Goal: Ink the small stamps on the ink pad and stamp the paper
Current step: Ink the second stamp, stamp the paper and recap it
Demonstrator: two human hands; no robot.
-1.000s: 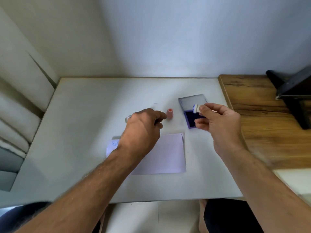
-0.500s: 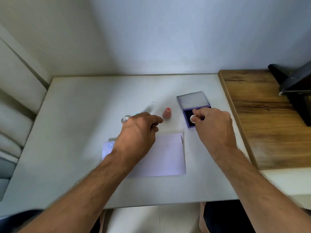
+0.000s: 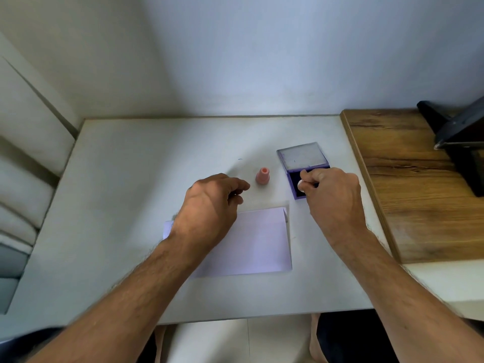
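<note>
Item: small white stamp [image 3: 301, 183], pinched between thumb and fingertips of the right hand [image 3: 332, 195], fingers closed on it; only its pale end shows, set over the dark pad of the ink pad [image 3: 297, 183]. Ink pad: purple case, clear lid [image 3: 303, 155] folded open on the far side, lying on the white table [image 3: 131, 205] near the wooden surface [image 3: 419, 184]. Pink stamp [image 3: 262, 176]: upright, alone, between both hands, touching neither. Left hand [image 3: 209, 208]: fingers curled together, hovering over the far left part of the paper [image 3: 256, 244]; whether it grips anything cannot be told. Paper: pale lilac sheet, flat, near table edge.
</note>
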